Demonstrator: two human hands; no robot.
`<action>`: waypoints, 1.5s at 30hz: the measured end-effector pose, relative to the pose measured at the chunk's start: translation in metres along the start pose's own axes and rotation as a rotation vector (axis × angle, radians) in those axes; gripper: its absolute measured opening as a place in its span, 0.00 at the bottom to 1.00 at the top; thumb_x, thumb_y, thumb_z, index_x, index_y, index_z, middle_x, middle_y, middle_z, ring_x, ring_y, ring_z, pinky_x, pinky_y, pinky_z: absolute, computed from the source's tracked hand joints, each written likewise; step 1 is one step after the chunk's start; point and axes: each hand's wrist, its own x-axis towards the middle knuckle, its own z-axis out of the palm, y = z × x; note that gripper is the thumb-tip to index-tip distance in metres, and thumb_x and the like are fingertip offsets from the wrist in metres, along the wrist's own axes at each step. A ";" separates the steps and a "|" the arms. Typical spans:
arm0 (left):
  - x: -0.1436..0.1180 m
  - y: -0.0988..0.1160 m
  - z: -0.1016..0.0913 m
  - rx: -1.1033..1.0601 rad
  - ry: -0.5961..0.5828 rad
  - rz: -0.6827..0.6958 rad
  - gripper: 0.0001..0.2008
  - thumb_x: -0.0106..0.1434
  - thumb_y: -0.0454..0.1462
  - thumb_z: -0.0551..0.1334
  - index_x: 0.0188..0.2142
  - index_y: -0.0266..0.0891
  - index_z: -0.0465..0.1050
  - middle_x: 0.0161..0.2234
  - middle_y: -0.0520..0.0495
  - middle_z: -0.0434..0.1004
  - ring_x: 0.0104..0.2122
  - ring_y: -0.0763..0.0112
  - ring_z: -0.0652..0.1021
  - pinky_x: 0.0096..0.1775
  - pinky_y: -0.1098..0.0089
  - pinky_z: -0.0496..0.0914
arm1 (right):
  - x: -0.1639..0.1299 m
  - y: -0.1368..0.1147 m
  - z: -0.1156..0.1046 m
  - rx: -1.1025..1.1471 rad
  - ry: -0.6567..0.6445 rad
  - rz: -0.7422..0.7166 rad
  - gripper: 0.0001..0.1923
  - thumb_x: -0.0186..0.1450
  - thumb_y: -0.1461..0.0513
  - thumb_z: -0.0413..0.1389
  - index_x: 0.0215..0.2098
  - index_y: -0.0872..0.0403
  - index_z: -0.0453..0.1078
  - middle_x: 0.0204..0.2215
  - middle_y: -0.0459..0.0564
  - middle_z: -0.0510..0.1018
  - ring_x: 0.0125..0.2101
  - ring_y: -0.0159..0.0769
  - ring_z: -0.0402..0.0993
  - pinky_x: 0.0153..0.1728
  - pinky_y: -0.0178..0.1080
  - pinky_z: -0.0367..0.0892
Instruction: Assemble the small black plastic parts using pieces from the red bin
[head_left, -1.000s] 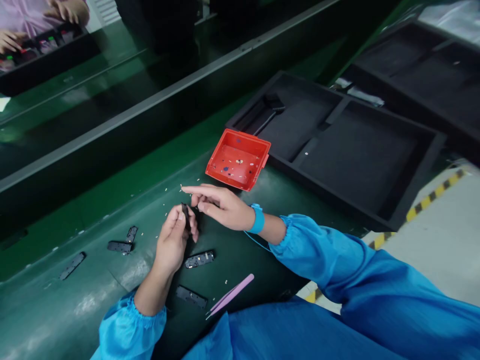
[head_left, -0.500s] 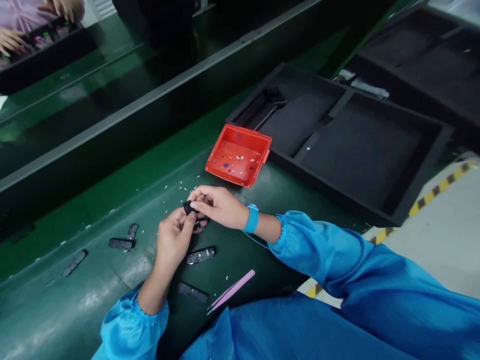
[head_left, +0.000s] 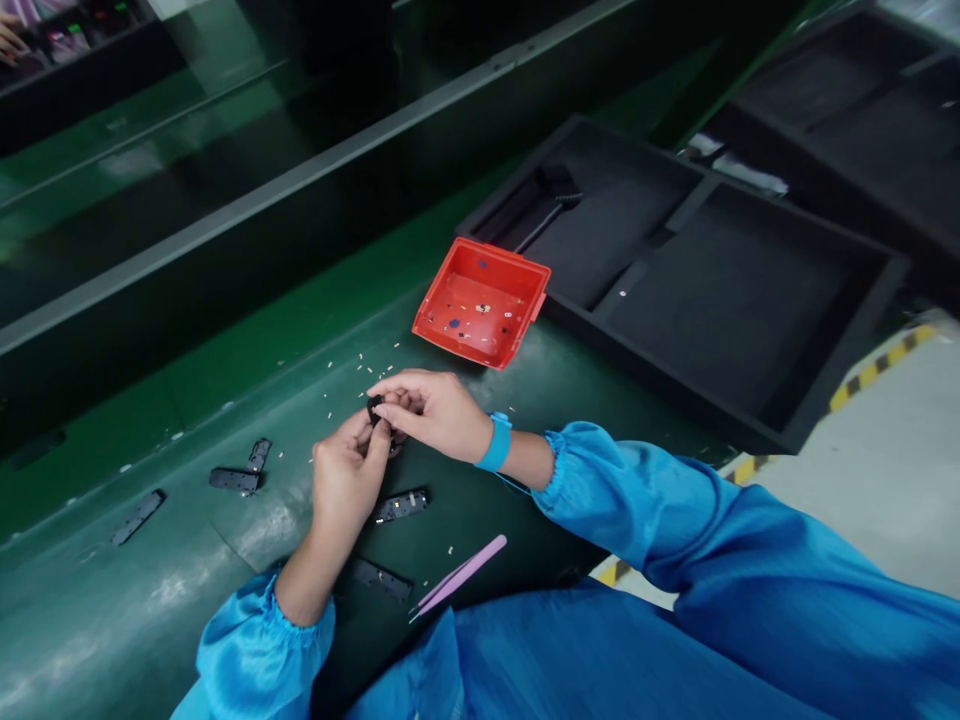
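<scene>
My left hand (head_left: 346,478) and my right hand (head_left: 431,408) meet above the green bench, both pinching one small black plastic part (head_left: 377,410) between their fingertips. Most of that part is hidden by my fingers. A blue wrist strap (head_left: 496,441) circles my right wrist. Just below my hands lies a flat black part (head_left: 401,505), with another black part (head_left: 382,578) nearer me. Pink tweezers (head_left: 459,577) lie beside my sleeve. A red tray (head_left: 517,325) holding a few tiny bits sits tilted just beyond my right hand.
More black parts (head_left: 237,480) and a black strip (head_left: 136,516) lie to the left on the green bench (head_left: 150,600). Tiny white specks dot the surface. A black foam tray (head_left: 817,400) with a brush (head_left: 551,205) sits at right. Another person's hand (head_left: 9,40) shows top left.
My right index finger, stretched out a second ago, has curled in, and both hands have closed together on the small black part. The view has shifted slightly.
</scene>
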 end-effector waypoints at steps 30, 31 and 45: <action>0.005 -0.002 -0.003 -0.264 -0.040 -0.170 0.23 0.63 0.50 0.66 0.50 0.36 0.78 0.38 0.43 0.86 0.34 0.62 0.85 0.37 0.65 0.80 | 0.001 -0.004 -0.003 -0.214 0.129 -0.202 0.09 0.66 0.65 0.55 0.44 0.54 0.73 0.39 0.49 0.73 0.33 0.30 0.72 0.31 0.33 0.72; 0.005 -0.002 -0.002 -0.262 -0.037 -0.161 0.23 0.62 0.50 0.67 0.50 0.36 0.79 0.37 0.44 0.86 0.34 0.63 0.84 0.36 0.66 0.80 | 0.002 -0.004 -0.003 -0.210 0.104 -0.187 0.08 0.65 0.64 0.57 0.44 0.54 0.73 0.39 0.49 0.73 0.32 0.29 0.72 0.30 0.33 0.71; 0.004 0.001 -0.002 -0.300 -0.094 -0.128 0.21 0.64 0.48 0.66 0.51 0.38 0.79 0.38 0.47 0.85 0.36 0.65 0.84 0.38 0.65 0.82 | 0.007 -0.006 -0.003 0.032 -0.047 0.042 0.05 0.61 0.63 0.63 0.36 0.55 0.76 0.31 0.44 0.73 0.25 0.25 0.68 0.26 0.30 0.69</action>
